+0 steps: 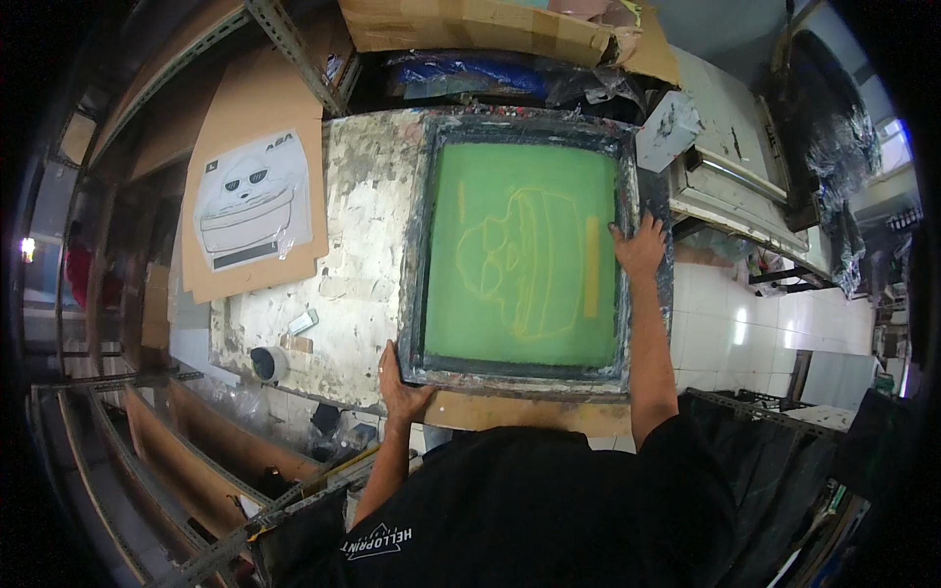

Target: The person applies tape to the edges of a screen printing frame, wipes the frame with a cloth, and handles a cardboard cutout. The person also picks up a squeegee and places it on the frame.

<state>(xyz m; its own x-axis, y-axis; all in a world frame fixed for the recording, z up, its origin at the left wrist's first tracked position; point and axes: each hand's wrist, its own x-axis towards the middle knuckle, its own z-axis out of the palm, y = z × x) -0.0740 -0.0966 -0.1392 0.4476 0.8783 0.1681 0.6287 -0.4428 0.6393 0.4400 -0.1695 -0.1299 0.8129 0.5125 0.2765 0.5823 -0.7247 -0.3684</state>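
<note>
A screen printing frame [416, 284] with a dark, paint-stained border lies on the worktable in front of me. Its green mesh [559, 176] carries a pale yellow line drawing, turned sideways, of a figure with sunglasses, plus a solid yellow bar near the right side. My left hand [400, 390] grips the near left corner, fingers along the left side and thumb by the near edge. Across the right rail lies my right hand [642, 247], its thumb on the inner side and its fingers reaching over the outer side. Neither hand holds any other thing.
Left of the frame, a printed drawing [253, 201] lies on a cardboard sheet [304, 186]. A small white block [303, 321] and a cup [267, 364] stand near the worn tabletop's [363, 235] near left edge. Metal shelving [147, 431] is at lower left; a cardboard box [470, 29] sits behind.
</note>
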